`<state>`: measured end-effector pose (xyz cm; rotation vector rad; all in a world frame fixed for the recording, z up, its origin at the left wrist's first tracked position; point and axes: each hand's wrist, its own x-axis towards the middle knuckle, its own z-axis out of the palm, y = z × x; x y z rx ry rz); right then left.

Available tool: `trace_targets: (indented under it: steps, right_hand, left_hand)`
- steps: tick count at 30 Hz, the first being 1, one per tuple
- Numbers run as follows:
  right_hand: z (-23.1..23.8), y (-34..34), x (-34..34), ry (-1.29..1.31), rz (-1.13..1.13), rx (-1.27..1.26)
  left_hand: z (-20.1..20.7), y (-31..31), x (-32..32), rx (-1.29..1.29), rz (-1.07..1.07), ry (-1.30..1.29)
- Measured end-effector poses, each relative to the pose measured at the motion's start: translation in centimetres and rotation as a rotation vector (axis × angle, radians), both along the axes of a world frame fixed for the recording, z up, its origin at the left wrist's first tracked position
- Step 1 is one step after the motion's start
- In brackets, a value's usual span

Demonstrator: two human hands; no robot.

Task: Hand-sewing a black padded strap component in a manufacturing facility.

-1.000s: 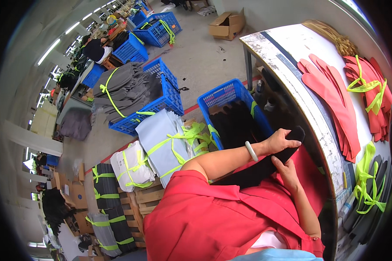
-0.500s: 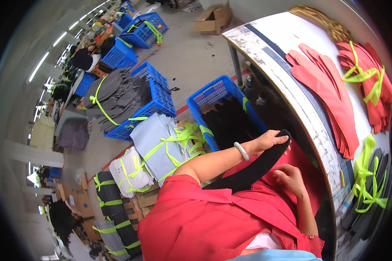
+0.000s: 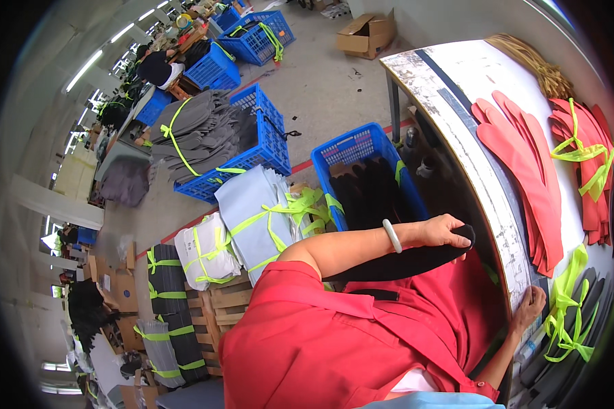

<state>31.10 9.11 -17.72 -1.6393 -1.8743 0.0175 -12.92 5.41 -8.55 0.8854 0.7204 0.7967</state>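
My left hand (image 3: 447,232), a pale bangle on its wrist, is closed on one end of a long strip of black cloth (image 3: 406,264). The strip runs back under my left forearm above my red-clothed lap, its other end hidden behind the arm. My right hand (image 3: 529,307) rests at the near edge of the table (image 3: 501,208), fingers curled together; whatever they hold, if anything, cannot be made out. Close to that hand lies a bundle of dark grey pieces (image 3: 580,320) with a yellow-green tie. Farther up the tabletop are long red gloves (image 3: 522,180).
Below my left hand stands a blue basket (image 3: 355,140) with black cloth pieces. Left of it are tied pale-blue stacks (image 3: 252,204) and another blue crate (image 3: 271,133) with grey pieces. A tied red bundle (image 3: 587,163) lies at the table's far right; a cardboard box (image 3: 365,35) is on the floor.
My right hand has moved from beside the black cloth to the table edge. My left hand has shifted slightly right and lower, still gripping the cloth. The view has turned a little.
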Motion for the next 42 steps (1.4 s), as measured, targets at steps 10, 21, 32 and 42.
trace_targets:
  steps: [10,21,32,42]
  right_hand:
    - [4.7,-0.6,-3.9,0.171,0.076,-0.088]
    - [12.0,-8.2,-19.3,0.754,0.408,-0.730]
    - [14.1,-7.9,-22.0,0.650,0.581,-0.655]
    - [13.0,-8.7,-22.3,0.492,0.608,-0.545]
  left_hand:
    - [1.2,-1.7,-0.5,0.062,0.135,0.248]
    - [0.9,-2.8,0.4,0.094,0.091,0.122]
    - [1.0,-3.1,-0.8,0.134,0.035,0.095]
    - [0.8,-3.4,-0.6,0.176,-0.026,0.173]
